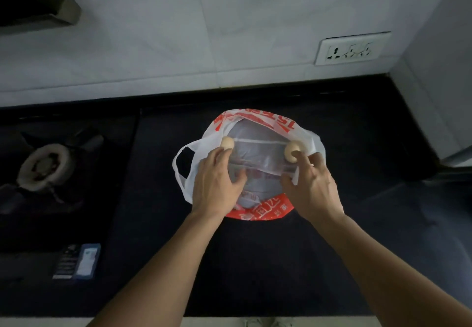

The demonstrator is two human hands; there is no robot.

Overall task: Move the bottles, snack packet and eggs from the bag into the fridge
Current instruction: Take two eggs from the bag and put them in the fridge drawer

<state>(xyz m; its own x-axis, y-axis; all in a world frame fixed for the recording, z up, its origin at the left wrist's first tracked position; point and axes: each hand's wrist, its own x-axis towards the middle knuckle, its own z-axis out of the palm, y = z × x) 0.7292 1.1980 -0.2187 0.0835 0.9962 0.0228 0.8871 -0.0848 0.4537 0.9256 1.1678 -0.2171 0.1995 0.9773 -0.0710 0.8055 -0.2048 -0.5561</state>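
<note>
Both hands are over the white and orange plastic bag (pixel 258 165), which sits open on the dark counter (pixel 255 262) right of the gas burner (pixel 44 167). The left hand (pixel 217 181) pinches one egg (pixel 227 143) at its fingertips, and the right hand (pixel 313 186) pinches the other egg (pixel 292 150) the same way, both just above the bag's mouth. The other fingers look loosely curled.

Pretty dim kitchen here. Black countertop (pixel 255 262) runs along a pale grey tiled wall (pixel 178 32), with a gas stove (pixel 46 165) set in on the left. White power socket (pixel 353 49) sits on the wall near the right corner, and a range hood (pixel 38 4) pokes in top left.
</note>
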